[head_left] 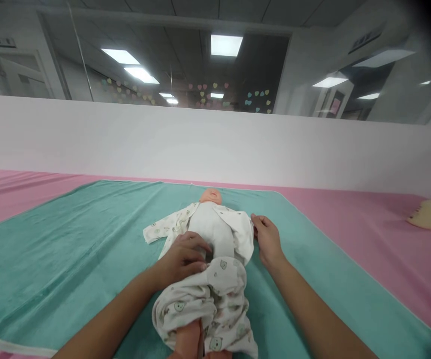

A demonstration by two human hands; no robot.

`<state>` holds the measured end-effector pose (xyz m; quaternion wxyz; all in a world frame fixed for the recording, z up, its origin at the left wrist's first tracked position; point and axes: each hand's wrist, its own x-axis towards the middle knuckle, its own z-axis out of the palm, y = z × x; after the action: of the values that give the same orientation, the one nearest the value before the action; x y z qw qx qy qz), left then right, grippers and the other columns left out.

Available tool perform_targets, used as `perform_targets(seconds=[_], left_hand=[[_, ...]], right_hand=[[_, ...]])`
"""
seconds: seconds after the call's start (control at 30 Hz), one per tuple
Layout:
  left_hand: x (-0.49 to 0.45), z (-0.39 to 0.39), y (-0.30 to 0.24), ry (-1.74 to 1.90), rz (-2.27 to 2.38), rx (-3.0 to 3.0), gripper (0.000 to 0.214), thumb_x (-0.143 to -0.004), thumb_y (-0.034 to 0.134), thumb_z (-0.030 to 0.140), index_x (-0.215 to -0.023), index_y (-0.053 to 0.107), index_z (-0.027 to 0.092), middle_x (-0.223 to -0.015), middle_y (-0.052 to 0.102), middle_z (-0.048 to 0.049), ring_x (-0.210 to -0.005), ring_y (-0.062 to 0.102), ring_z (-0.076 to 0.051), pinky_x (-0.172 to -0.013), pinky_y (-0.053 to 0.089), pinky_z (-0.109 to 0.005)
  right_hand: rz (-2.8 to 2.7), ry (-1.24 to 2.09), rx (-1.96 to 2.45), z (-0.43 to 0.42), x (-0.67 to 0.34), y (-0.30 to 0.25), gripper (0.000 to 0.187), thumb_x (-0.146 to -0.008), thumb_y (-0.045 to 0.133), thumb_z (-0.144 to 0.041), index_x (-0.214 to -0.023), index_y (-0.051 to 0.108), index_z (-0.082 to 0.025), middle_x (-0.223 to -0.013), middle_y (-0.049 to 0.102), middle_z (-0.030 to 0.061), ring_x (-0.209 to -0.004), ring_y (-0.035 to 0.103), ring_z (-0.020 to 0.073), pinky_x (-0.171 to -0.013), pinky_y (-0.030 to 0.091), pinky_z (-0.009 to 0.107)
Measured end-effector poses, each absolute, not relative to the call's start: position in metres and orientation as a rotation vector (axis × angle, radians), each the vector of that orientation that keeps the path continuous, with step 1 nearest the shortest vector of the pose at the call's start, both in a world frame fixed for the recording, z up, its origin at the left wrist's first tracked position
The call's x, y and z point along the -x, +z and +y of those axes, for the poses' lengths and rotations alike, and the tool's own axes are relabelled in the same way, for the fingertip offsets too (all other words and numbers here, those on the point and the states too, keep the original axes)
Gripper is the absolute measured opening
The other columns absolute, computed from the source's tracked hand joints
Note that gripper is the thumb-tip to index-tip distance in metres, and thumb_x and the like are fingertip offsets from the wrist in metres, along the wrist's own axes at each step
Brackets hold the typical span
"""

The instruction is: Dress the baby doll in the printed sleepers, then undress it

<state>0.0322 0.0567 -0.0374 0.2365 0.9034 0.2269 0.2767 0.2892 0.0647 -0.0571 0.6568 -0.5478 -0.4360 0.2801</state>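
A baby doll [211, 196] lies on its back on a teal blanket [99, 239], head away from me and feet toward me. It wears an open white printed jacket [242, 229] over a plain white body. Printed pants [226, 279] are bunched around its legs, with the lower legs bare. My left hand [183, 257] rests over the doll's waist at the top of the pants, fingers apart. My right hand [268, 238] pinches the edge of the jacket on the right side. The jacket's left sleeve [159, 228] stretches out to the side.
Pink cloth [372, 224] lies under the teal blanket and shows at both sides. A cream-coloured object [430, 213] sits at the far right. Behind the doll rises a low white wall [185, 144] with a glass window [185, 65] above it.
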Motion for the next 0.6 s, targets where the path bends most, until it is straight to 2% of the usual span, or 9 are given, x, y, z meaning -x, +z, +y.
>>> perform_targets(seconds=[0.1,0.23,0.3,0.43,0.5,0.6], left_hand=[[-0.032,0.048,-0.029,0.619,0.549,-2.508,0.02,-0.08,0.058,0.036,-0.068,0.071,0.026,-0.102,0.064,-0.0029,-0.103,0.047,-0.026,-0.093,0.026,-0.038],[-0.028,0.044,-0.02,0.438,0.441,-2.462,0.009,-0.071,0.068,0.036,-0.072,0.07,0.028,-0.092,0.065,-0.0006,-0.097,0.05,-0.024,-0.094,0.027,-0.037],[-0.025,0.043,-0.017,0.349,0.42,-2.433,0.011,-0.065,0.072,0.033,-0.073,0.068,0.027,-0.093,0.064,-0.0001,-0.094,0.051,-0.023,-0.091,0.031,-0.034],[-0.024,0.041,-0.018,0.372,0.719,-2.284,0.017,-0.06,0.068,0.021,-0.074,0.058,0.021,-0.087,0.058,0.0002,-0.083,0.049,-0.019,-0.069,0.038,-0.026],[-0.027,0.043,-0.024,0.503,0.845,-2.157,0.011,-0.064,0.057,0.015,-0.072,0.051,0.02,-0.079,0.054,0.0016,-0.076,0.048,-0.017,-0.063,0.037,-0.024],[-0.033,0.053,-0.037,0.864,0.994,-1.981,0.009,-0.066,0.046,0.011,-0.071,0.045,0.019,-0.077,0.052,0.0022,-0.074,0.047,-0.015,-0.066,0.036,-0.023]], right_hand=[[-0.984,0.4,1.313,0.057,-0.289,-0.048,0.036,-0.076,0.049,-0.055,-0.068,0.045,-0.02,-0.061,0.039,-0.0028,-0.057,0.038,0.0121,-0.054,0.035,0.026],[-1.311,0.212,1.334,0.042,-0.269,-0.038,0.029,-0.08,0.047,-0.048,-0.07,0.052,-0.021,-0.066,0.05,-0.0001,-0.063,0.044,0.0142,-0.062,0.038,0.029],[-1.591,0.295,1.297,0.036,-0.254,-0.037,0.026,-0.081,0.048,-0.044,-0.07,0.055,-0.022,-0.068,0.054,0.0004,-0.064,0.046,0.0148,-0.063,0.038,0.029],[-2.114,0.588,1.114,0.028,-0.235,-0.037,0.022,-0.079,0.054,-0.042,-0.069,0.062,-0.024,-0.069,0.059,-0.001,-0.067,0.051,0.0144,-0.063,0.036,0.028],[-2.186,0.749,1.089,0.023,-0.233,-0.035,0.023,-0.078,0.054,-0.043,-0.07,0.062,-0.023,-0.066,0.058,-0.0026,-0.063,0.049,0.0127,-0.058,0.033,0.026],[-2.171,0.819,1.157,0.019,-0.232,-0.035,0.025,-0.075,0.055,-0.044,-0.067,0.057,-0.021,-0.059,0.051,-0.0046,-0.055,0.041,0.0099,-0.051,0.027,0.025]])
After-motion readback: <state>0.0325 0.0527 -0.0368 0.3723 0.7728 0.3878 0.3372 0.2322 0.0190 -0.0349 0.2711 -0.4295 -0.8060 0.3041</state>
